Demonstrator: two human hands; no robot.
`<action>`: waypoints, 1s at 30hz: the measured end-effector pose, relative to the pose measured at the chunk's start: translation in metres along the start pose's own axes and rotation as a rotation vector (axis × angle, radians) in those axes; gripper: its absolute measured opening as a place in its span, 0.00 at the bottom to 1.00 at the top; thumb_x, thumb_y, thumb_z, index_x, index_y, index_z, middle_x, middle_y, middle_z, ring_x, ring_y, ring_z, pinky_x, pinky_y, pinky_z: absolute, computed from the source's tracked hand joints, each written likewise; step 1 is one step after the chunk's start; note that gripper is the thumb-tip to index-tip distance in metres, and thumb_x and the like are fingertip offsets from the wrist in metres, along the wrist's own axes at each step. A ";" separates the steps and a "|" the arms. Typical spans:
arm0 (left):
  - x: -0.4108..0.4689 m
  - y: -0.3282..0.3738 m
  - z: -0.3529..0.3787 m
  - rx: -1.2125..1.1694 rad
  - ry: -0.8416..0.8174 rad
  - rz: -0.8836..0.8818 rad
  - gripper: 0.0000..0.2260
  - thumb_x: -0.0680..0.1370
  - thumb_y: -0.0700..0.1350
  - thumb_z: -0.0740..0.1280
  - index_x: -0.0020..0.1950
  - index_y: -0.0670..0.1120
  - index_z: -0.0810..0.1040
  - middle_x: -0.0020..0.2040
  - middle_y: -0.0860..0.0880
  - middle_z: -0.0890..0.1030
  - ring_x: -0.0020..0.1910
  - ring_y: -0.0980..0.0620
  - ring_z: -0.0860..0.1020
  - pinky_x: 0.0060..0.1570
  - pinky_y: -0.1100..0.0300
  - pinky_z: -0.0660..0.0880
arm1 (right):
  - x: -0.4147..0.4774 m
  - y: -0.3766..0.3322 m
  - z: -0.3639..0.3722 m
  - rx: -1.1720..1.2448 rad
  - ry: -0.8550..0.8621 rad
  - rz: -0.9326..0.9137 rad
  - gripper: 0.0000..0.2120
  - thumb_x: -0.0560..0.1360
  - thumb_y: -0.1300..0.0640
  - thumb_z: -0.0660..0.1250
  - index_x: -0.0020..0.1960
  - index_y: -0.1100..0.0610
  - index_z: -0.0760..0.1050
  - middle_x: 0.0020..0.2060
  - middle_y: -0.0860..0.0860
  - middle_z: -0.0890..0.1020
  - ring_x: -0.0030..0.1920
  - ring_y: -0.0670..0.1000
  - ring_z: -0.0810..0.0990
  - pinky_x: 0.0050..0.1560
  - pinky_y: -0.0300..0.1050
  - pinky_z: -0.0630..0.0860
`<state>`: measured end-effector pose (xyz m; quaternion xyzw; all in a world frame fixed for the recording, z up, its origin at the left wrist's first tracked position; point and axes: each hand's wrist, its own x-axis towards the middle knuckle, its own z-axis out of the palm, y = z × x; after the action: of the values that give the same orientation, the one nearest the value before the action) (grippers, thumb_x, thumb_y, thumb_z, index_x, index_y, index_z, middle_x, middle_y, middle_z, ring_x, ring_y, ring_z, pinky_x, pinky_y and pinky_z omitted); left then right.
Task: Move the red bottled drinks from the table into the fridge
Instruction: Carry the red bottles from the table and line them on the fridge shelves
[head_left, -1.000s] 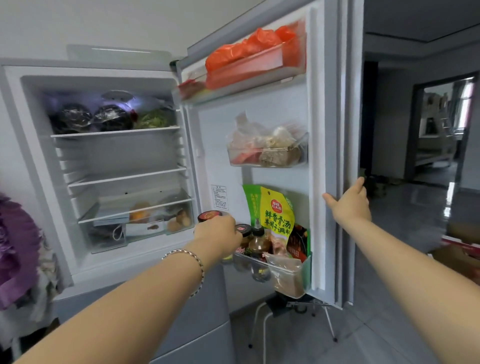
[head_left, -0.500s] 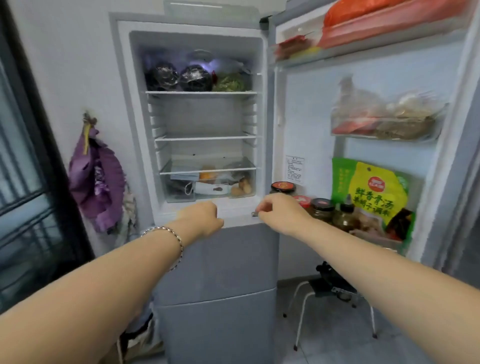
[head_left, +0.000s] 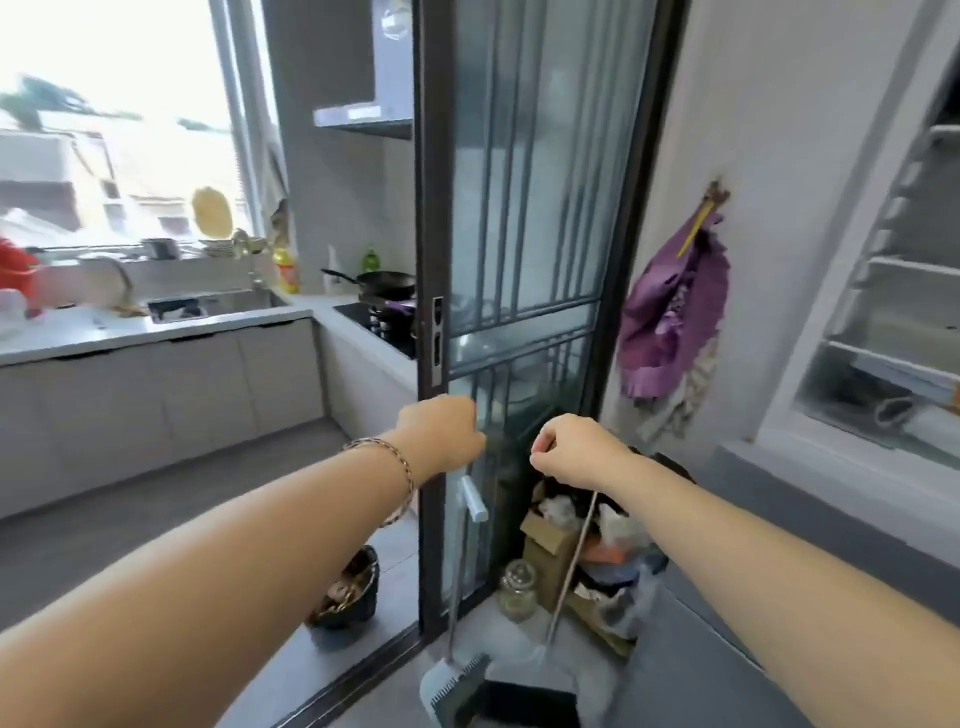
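Note:
No red bottled drink shows in the head view. The open fridge (head_left: 883, 291) is at the far right edge, and only its white shelves and bottom drawer can be seen. My left hand (head_left: 441, 436), with a bracelet on its wrist, is stretched out at mid-frame with its fingers curled under, holding nothing. My right hand (head_left: 576, 447) is beside it, also curled and empty, thumb against forefinger. Both hands hover in front of a dark-framed sliding glass door (head_left: 431, 312).
A broom and dustpan (head_left: 467, 675) lean at the door's foot, with a glass jar (head_left: 517, 587) and boxes beside them. A purple bag (head_left: 670, 322) hangs on the wall. The kitchen counter with sink (head_left: 208, 306) and a stove pan (head_left: 387, 283) lie beyond the door.
The view has swung left, away from the fridge toward the kitchen door. Both hands have left the fridge front and now hang in the air, empty.

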<state>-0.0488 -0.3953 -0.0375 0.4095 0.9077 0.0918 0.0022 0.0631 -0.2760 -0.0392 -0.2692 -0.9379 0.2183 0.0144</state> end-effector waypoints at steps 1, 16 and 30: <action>-0.019 -0.020 0.001 -0.010 0.018 -0.107 0.08 0.78 0.48 0.58 0.50 0.45 0.72 0.49 0.47 0.77 0.48 0.45 0.76 0.45 0.56 0.70 | 0.004 -0.020 0.011 -0.025 -0.034 -0.087 0.06 0.75 0.55 0.63 0.47 0.55 0.77 0.45 0.52 0.80 0.45 0.52 0.79 0.48 0.46 0.77; -0.482 -0.109 0.001 -0.040 0.162 -1.241 0.06 0.78 0.48 0.59 0.48 0.48 0.74 0.49 0.48 0.79 0.46 0.46 0.76 0.41 0.57 0.69 | -0.239 -0.244 0.205 -0.201 -0.488 -1.073 0.11 0.74 0.56 0.61 0.52 0.58 0.79 0.48 0.55 0.81 0.47 0.56 0.79 0.46 0.45 0.76; -0.952 -0.055 0.005 -0.003 0.235 -1.911 0.07 0.80 0.47 0.57 0.51 0.47 0.74 0.48 0.48 0.78 0.46 0.48 0.76 0.42 0.57 0.71 | -0.667 -0.413 0.353 -0.291 -0.793 -1.683 0.10 0.76 0.53 0.64 0.55 0.56 0.78 0.50 0.52 0.80 0.53 0.53 0.79 0.53 0.47 0.77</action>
<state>0.5439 -1.1383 -0.1195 -0.5144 0.8524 0.0927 -0.0144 0.3765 -1.0727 -0.1256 0.5919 -0.7786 0.0924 -0.1869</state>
